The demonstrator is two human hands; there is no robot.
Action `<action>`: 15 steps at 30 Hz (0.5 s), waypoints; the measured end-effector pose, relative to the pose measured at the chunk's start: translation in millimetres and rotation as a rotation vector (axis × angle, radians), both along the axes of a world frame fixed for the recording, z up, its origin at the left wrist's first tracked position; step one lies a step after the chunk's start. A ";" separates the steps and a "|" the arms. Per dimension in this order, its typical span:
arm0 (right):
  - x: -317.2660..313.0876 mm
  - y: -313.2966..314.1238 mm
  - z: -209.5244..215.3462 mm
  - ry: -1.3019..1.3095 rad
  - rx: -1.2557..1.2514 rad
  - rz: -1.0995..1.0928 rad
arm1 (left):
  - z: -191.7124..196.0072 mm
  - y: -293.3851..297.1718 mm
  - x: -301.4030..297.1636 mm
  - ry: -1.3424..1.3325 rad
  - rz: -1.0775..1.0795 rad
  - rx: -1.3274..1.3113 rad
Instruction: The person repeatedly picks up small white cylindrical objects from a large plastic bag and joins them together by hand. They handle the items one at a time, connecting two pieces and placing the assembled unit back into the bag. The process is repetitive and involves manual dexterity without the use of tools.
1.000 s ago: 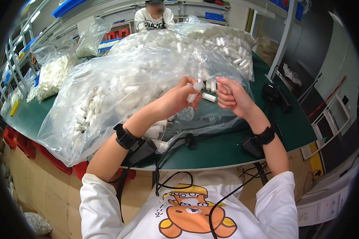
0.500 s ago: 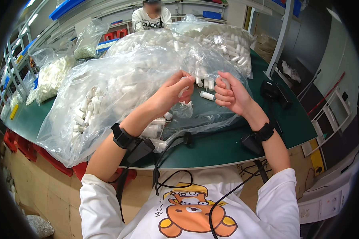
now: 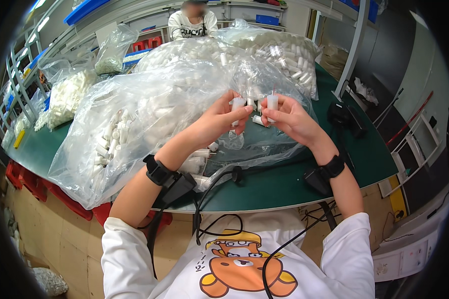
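Observation:
My left hand (image 3: 223, 112) pinches a small white plastic cylinder (image 3: 238, 103) upright between thumb and fingers. Opposite it, my right hand (image 3: 293, 118) grips a similar white cylinder (image 3: 272, 102), from whose top a thin reddish wire or pin sticks up. The two cylinders are a short distance apart, above the clear plastic bag. Several more white cylinders (image 3: 258, 120) lie just behind and below my hands. On the left, a large clear bag (image 3: 80, 164) holds many such pieces, and some spill out near my left forearm.
Big filled bags (image 3: 297, 62) cover the back of the green table (image 3: 364, 162). A black device (image 3: 346, 117) stands at the right by a metal post (image 3: 356, 50). Black cables (image 3: 217, 187) run along the front edge. A person (image 3: 192, 22) sits across the table.
Both hands have turned from closed, knuckle-forward grips so that the cylinders in them now show upright. My right hand has shifted slightly left, toward my left hand.

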State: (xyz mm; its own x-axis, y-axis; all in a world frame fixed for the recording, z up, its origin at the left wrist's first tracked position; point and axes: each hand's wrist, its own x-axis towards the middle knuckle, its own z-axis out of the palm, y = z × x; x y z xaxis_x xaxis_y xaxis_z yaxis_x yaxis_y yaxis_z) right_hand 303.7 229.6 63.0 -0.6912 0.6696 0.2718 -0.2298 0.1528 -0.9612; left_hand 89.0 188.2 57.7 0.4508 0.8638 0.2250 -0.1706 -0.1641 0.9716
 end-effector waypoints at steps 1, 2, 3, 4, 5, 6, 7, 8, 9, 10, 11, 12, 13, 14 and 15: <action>0.6 -0.4 0.2 -0.001 -0.005 0.012 | 1.2 -0.5 1.1 0.017 0.014 -0.006; 1.0 -0.7 -0.1 -0.003 -0.013 0.024 | 5.0 -3.1 4.2 0.034 0.028 -0.015; 1.3 -1.1 -0.1 -0.005 -0.020 0.037 | 6.9 -4.2 5.9 0.051 0.041 -0.023; 1.4 -2.5 1.4 0.001 -0.064 0.061 | 6.4 -3.5 5.9 0.021 0.016 -0.041; 1.5 -5.0 4.3 0.006 -0.107 0.086 | 6.2 -3.0 5.8 -0.009 -0.009 -0.058; 1.3 -6.4 5.7 0.012 -0.149 0.110 | 6.0 -2.5 5.5 -0.039 -0.034 -0.075; 0.8 -6.1 5.8 0.004 -0.152 0.122 | 5.8 -2.3 4.9 -0.030 -0.043 -0.065; 0.6 -5.8 6.2 -0.005 -0.156 0.133 | 5.9 -2.3 4.2 -0.021 -0.052 -0.056; 0.3 -5.6 6.2 -0.013 -0.159 0.143 | 5.8 -2.2 3.4 -0.011 -0.061 -0.047; 0.0 -5.6 5.7 -0.008 -0.161 0.132 | 4.2 -1.1 2.5 -0.012 -0.067 -0.043; -0.5 -5.9 5.2 -0.002 -0.164 0.121 | 1.4 0.7 1.4 -0.012 -0.073 -0.039; -0.8 -6.0 4.7 0.003 -0.166 0.110 | 0.1 1.3 0.9 -0.012 -0.079 -0.035; -0.8 -5.9 4.5 0.004 -0.171 0.104 | 0.3 0.7 1.0 -0.009 -0.079 -0.031; -0.1 -4.7 4.0 0.007 -0.178 0.097 | 1.3 0.3 1.9 -0.003 -0.080 -0.028; 0.7 -3.3 3.6 0.010 -0.185 0.090 | 2.4 -0.3 2.5 0.002 -0.080 -0.025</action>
